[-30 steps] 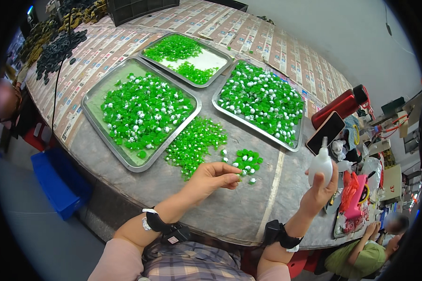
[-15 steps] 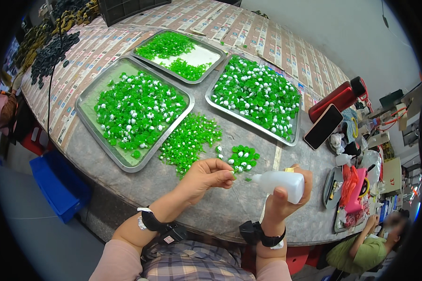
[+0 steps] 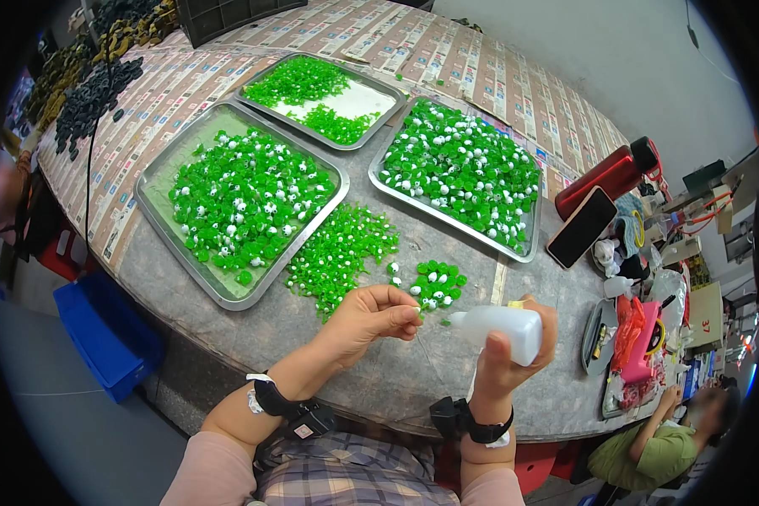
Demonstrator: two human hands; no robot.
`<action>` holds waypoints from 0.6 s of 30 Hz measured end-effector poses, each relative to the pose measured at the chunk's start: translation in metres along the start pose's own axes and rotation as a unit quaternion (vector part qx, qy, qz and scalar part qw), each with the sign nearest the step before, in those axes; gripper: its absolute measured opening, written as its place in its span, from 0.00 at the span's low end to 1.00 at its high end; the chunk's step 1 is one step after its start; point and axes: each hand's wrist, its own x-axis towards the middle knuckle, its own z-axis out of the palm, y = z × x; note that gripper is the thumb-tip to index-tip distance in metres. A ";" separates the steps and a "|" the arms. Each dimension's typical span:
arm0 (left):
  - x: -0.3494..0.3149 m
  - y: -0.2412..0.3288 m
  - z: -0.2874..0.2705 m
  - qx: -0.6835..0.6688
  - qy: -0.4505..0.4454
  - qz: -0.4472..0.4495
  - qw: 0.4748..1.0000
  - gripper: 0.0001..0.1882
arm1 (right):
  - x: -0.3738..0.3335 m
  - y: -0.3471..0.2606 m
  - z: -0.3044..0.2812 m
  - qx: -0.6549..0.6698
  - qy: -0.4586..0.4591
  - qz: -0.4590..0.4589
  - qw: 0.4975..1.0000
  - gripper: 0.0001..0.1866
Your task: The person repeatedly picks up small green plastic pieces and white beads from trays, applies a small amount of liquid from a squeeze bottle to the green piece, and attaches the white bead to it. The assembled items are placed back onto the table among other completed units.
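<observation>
Between thumb and fingers my left hand (image 3: 369,320) pinches a small green-and-white piece (image 3: 418,310), mostly covered by the fingertips. My right hand (image 3: 519,354) is wrapped round a translucent white squeeze bottle (image 3: 506,331), tipped on its side with its nozzle pointing left toward the pinched piece. The nozzle stands a little apart from my left fingertips. Just beyond my hands lies a small cluster of green pieces with white balls (image 3: 438,285). Left of that cluster spreads a loose pile of small green pieces with white dots (image 3: 337,253).
Metal trays of green and white pieces stand at left (image 3: 156,221), right (image 3: 519,255) and back (image 3: 388,114). On the right are a phone (image 3: 582,228), a red flask (image 3: 603,181) and clutter. A person in green (image 3: 649,451) sits lower right; a blue bin (image 3: 105,333) stands left.
The bottle in my right hand has shifted slightly, its body moving up a little and its nozzle staying near my left fingertips. My left hand is almost still.
</observation>
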 end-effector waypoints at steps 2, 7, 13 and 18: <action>0.000 0.000 -0.001 0.001 0.001 -0.001 1.000 0.06 | 0.000 0.001 -0.001 0.014 0.016 0.013 1.000 0.24; 0.000 -0.001 -0.001 0.005 0.000 -0.005 1.000 0.06 | 0.000 0.003 0.000 -0.009 0.005 0.005 1.000 0.24; 0.001 -0.003 -0.002 0.039 0.001 0.038 0.999 0.05 | 0.000 0.002 -0.002 0.025 0.067 0.026 0.997 0.25; 0.000 -0.004 0.001 0.108 0.034 0.128 0.985 0.05 | 0.001 0.003 -0.003 0.014 0.030 0.023 0.999 0.25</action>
